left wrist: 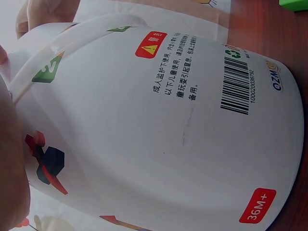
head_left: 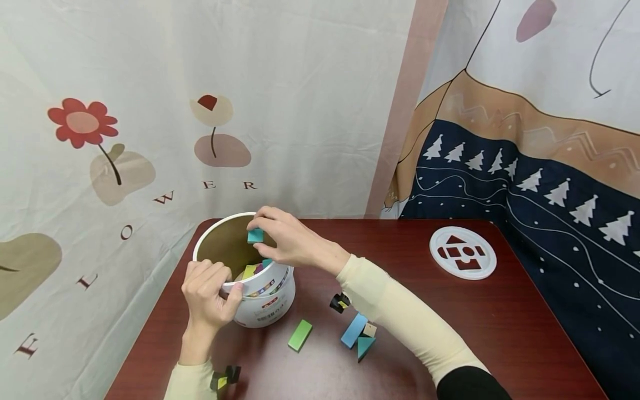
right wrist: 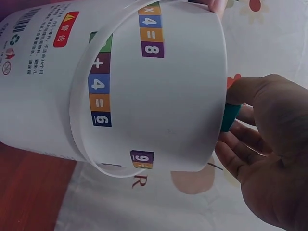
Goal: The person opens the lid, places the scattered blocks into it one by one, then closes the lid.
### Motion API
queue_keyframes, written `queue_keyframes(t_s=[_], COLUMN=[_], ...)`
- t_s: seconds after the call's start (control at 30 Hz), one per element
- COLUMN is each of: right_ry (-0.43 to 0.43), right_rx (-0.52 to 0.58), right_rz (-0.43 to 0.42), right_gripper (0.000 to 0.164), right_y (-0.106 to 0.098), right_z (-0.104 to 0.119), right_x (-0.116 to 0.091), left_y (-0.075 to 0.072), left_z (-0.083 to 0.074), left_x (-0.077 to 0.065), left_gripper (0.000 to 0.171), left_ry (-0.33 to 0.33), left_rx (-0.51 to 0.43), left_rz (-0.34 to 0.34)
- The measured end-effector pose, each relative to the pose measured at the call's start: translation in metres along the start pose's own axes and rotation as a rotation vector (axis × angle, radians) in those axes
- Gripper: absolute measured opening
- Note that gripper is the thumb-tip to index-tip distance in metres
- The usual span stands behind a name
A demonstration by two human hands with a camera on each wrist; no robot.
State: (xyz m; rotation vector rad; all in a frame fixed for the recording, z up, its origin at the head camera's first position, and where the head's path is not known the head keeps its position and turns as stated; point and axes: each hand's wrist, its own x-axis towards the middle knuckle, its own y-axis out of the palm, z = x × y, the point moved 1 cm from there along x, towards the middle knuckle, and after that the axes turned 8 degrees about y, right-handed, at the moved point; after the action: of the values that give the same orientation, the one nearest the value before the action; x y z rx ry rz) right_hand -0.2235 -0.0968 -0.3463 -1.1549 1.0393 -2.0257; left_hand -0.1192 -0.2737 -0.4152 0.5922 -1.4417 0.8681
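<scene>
A white bucket (head_left: 265,303) printed with number stickers stands tilted on the table, its open mouth showing colored blocks inside, among them a yellow-green block (head_left: 249,271). My left hand (head_left: 207,291) grips the near left rim, thumb outside and fingers over the edge. Over the mouth, my right hand (head_left: 287,239) pinches a teal block (head_left: 255,235) between thumb and fingers. In the right wrist view the same teal block (right wrist: 230,117) shows at the rim, partly hidden by the bucket. The left wrist view is mostly filled by the bucket wall (left wrist: 144,130).
On the reddish-brown table (head_left: 400,266) lie a green block (head_left: 300,335), a blue block (head_left: 354,331), a teal triangular block (head_left: 365,347) and a small beige block (head_left: 369,330). A white round board with shaped cutouts (head_left: 438,268) lies at the far right. Patterned cloth hangs behind.
</scene>
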Motion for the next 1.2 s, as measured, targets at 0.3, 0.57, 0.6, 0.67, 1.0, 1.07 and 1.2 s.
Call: queue_keyframes(t_s=[0.3,0.57,0.6,0.67,1.0,1.07,1.2], right_ry=[0.042,0.047,0.046,0.049,0.07,0.071,0.081], right_rx=[-0.019,-0.066,-0.079,-0.102,-0.152,-0.15,-0.141], right_rz=[0.107,0.139,0.14,0.148,0.153,0.154,0.165], right_gripper=[0.047,0.064,0.065,0.066,0.068,0.068,0.07], right_y=[0.0045,0.0058,0.0064,0.0074,0.0079,0.0079,0.0075], right_z=[0.0019,0.0017,0.0014,0.0009,0.0003,0.0,-0.0011], right_x=[-0.0001,-0.0012,-0.0014,-0.002,-0.0055,-0.0059,-0.0073], left_y=[0.0006,0.0009,0.001,0.0011,0.0003,0.0003,0.0005], left_z=[-0.0007,-0.0004,-0.0004,-0.0002,-0.0003,-0.0004,-0.0006], left_x=[0.0008,0.0019,0.0019,0.0018,0.0008,0.0008,0.0012], left_gripper=[0.033,0.034,0.034,0.033,0.033,0.034,0.036], left_ry=[0.003,0.01,0.011,0.012,0.01,0.009,0.01], left_rx=[-0.004,0.004,0.004,0.003,0.003,0.004,0.003], left_rz=[-0.005,-0.012,-0.013,-0.013,-0.011,-0.01,-0.009])
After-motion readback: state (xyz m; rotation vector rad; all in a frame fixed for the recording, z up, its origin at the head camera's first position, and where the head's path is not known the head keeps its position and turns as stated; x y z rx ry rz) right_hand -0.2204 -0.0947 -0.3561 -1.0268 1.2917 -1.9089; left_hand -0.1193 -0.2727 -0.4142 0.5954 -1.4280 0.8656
